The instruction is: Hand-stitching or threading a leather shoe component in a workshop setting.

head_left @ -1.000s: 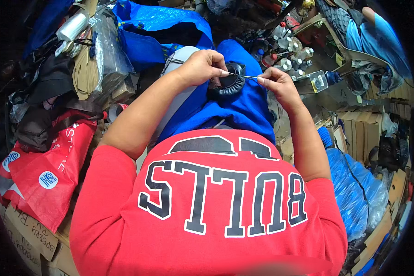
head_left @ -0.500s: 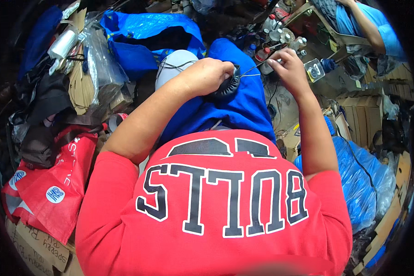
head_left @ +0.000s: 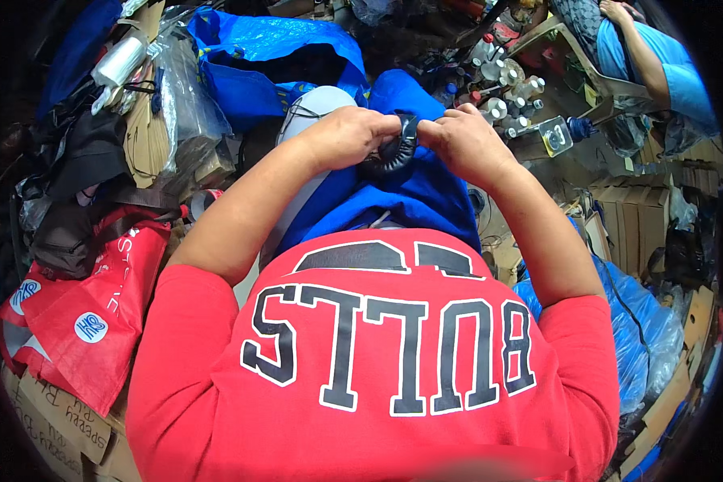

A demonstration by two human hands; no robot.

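Observation:
Over my lap, my left hand (head_left: 349, 136) pinches the upper left side of a curved black piece (head_left: 399, 157) with a ridged, glossy edge. The kind of thing it is does not show clearly. My right hand (head_left: 466, 146) is closed, its thumb and fingertips pressed together right against the upper right side of the same piece. Anything thin between those fingers is hidden. Under the piece lie my blue shorts (head_left: 426, 189). A pale grey rounded object (head_left: 323, 102) with a dark cord (head_left: 301, 108) across it sits just beyond my left hand.
An open blue bag (head_left: 281, 56) stands ahead on the left. Several plastic bottles (head_left: 510, 84) cluster ahead on the right, near a chair (head_left: 574, 60) with another person's arm (head_left: 643, 52). A red bag (head_left: 96, 305) lies left, blue plastic wrapping (head_left: 627, 313) and cardboard (head_left: 631, 213) right.
My right hand has come in from the right, where it held a dark strand drawn out taut, and is now against the black piece. My left hand keeps its hold.

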